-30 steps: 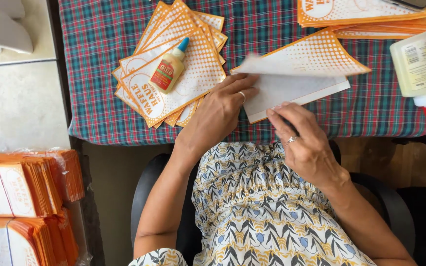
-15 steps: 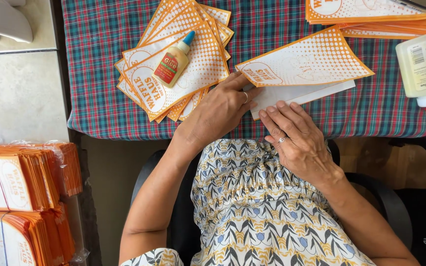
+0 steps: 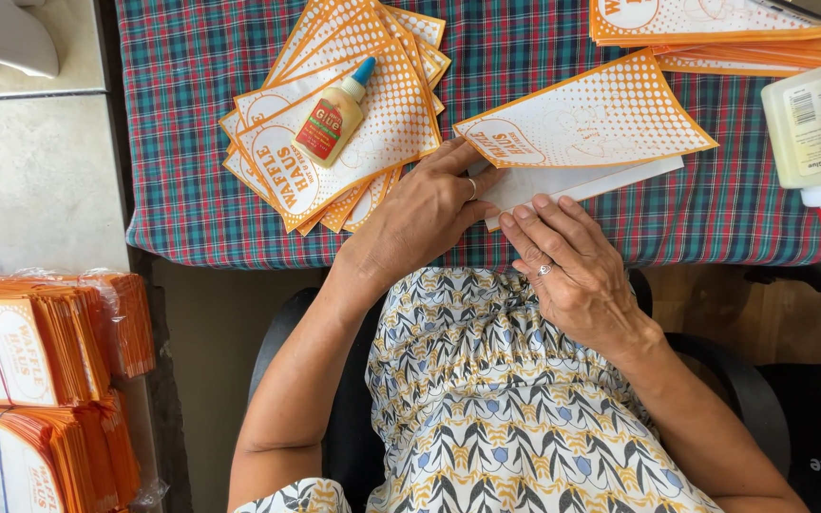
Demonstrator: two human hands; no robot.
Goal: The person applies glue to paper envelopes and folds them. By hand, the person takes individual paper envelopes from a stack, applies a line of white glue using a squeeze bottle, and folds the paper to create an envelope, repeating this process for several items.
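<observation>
An orange-and-white paper sleeve [image 3: 582, 138] is pressed flat on the plaid tablecloth [image 3: 192, 204] by both hands — left hand [image 3: 425, 214] and right hand [image 3: 572, 271], fingers extended, nothing grasped — beside a fanned pile of sleeves [image 3: 334, 142].

You face an orange-dotted white paper sleeve [image 3: 586, 128] on a green, red and blue plaid cloth [image 3: 192, 142]; your dress [image 3: 486, 399] shows yellow-grey leaves.

Both hands are lying palm-down, fingers extended and pointing away from the body. The left hand [image 3: 425, 214] is angling rightward, the right hand [image 3: 572, 266] angling leftward, their fingertips nearly meeting.
</observation>
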